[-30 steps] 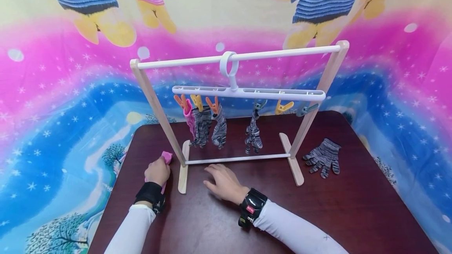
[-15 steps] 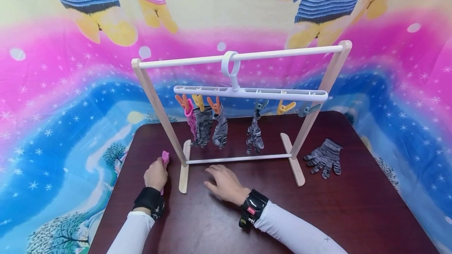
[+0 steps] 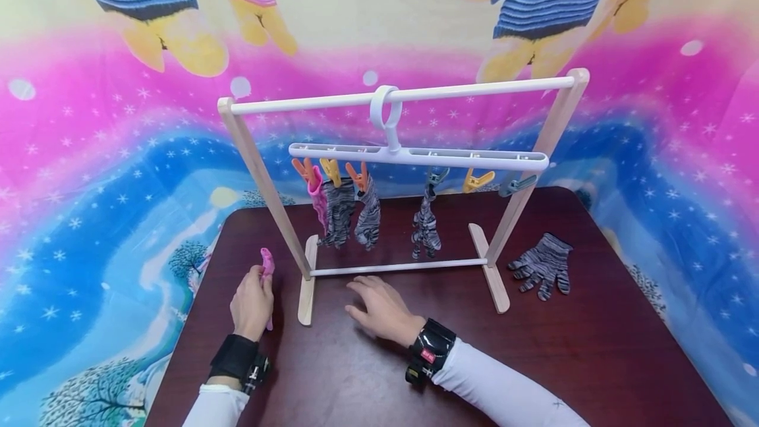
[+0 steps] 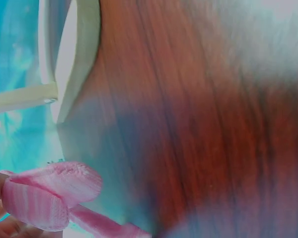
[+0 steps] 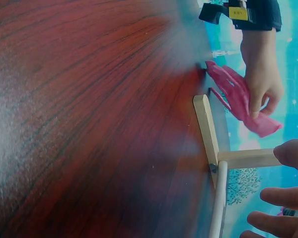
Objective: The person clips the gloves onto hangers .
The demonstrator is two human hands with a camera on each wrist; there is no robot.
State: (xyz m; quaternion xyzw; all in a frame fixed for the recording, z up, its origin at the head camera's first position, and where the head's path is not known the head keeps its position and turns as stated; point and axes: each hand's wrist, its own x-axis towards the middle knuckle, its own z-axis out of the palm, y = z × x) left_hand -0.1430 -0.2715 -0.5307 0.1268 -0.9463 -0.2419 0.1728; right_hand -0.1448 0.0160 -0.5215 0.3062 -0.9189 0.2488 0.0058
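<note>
My left hand (image 3: 252,303) pinches a pink knitted glove (image 5: 231,89) between thumb and fingers, left of the drying rack. The glove's fingers dangle below the grip in the right wrist view. Close to the left wrist camera, bulging pink glove fingers (image 4: 39,203) show. My right hand (image 3: 382,308) lies relaxed on the table, palm down, just in front of the rack's lower bar; it holds nothing. From the white hanger (image 3: 394,157), pegs hold a pink item (image 3: 318,199) and several mottled grey gloves (image 3: 340,213). Another grey glove (image 3: 545,265) lies flat to the right.
The wooden rack (image 3: 261,176) stands on the dark red-brown table (image 3: 534,361), its feet (image 3: 307,288) spreading forward and back. A yellow peg (image 3: 477,180) and a grey-green peg (image 3: 517,183) hang at the hanger's right end. A printed cloth (image 3: 107,170) surrounds the table.
My left hand has shifted a little left with the pink glove, and more of the glove shows beside the fingers. The right hand has stayed nearly in place.
</note>
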